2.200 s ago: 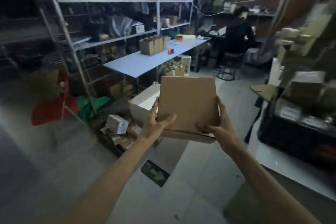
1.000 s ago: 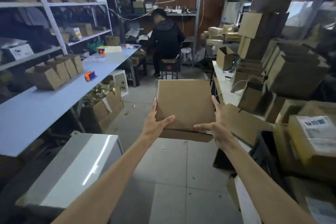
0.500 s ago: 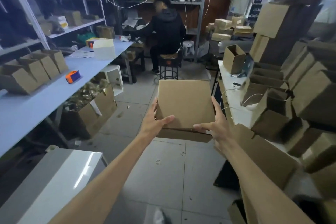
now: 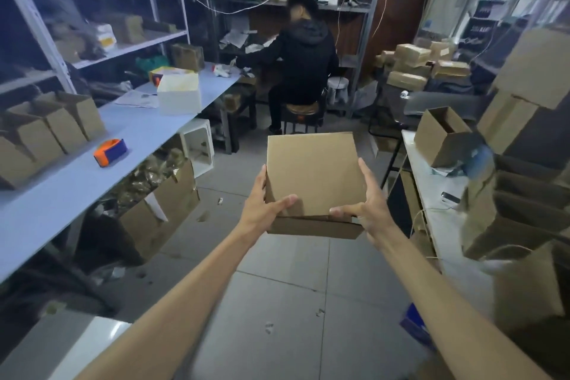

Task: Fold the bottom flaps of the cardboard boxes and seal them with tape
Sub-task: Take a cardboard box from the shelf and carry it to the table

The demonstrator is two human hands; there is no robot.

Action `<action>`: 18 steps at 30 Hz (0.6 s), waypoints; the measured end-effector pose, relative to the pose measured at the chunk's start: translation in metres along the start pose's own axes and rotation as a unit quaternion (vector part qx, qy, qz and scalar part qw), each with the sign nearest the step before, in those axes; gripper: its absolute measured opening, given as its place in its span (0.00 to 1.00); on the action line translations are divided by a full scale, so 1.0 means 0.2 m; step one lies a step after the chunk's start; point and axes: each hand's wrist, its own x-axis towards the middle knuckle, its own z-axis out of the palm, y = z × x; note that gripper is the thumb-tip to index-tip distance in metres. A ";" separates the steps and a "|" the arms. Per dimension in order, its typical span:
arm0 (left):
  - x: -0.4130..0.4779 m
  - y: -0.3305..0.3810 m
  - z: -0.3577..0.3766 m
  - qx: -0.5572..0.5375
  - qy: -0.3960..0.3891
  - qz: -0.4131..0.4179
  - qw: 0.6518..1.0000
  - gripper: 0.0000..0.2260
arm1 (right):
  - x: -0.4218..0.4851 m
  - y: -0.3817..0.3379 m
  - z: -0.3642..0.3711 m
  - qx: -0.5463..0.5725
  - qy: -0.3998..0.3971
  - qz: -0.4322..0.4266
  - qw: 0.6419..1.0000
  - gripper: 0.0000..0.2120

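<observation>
1 head-worn view, facing forward and down, close over outstretched arms

Both bare arms are reaching forward, stretched nearly straight and converging toward the middle of the view. The left hand is gripping the left edge of the cardboard box, its thumb lying across the upward face and its fingers running along the side. The right hand is mirroring it on the right edge, thumb pointing inward on the face, fingers extending up the side.
</observation>
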 end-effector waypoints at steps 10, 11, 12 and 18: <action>0.61 -0.13 -0.29 0.003 0.132 -0.032 0.991 0.42 | 0.89 0.11 0.33 0.042 -0.133 -0.009 0.990 0.57; 0.65 -0.14 -0.33 0.002 0.156 -0.037 0.987 0.42 | 0.99 0.12 0.38 0.049 -0.154 -0.009 0.987 0.57; 0.69 -0.14 -0.37 0.002 0.181 -0.043 0.983 0.42 | 1.08 0.12 0.44 0.055 -0.175 -0.010 0.983 0.57; 0.87 -0.15 -0.61 -0.030 0.326 -0.066 0.943 0.42 | 1.54 0.06 0.80 0.060 -0.313 -0.026 0.948 0.57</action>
